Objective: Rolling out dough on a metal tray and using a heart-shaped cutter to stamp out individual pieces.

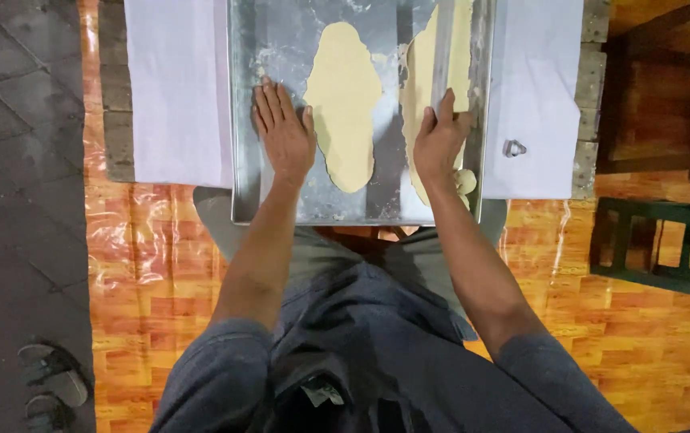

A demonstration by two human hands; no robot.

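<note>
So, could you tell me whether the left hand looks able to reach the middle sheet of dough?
Probably yes: the left hand lies flat on the metal tray right beside the middle dough sheet, with nothing between them.

Left hand: flat, palm down, fingers together and extended forward, forearm straight. Right hand: palm down, fingers curled and gripping, thumb to the inside. Both arms reach forward, near parallel, grey sleeves pushed above the elbows.

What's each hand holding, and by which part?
Right hand rests on the near end of a metal rolling rod over dough. Left hand holds nothing, flat on the tray.
</note>
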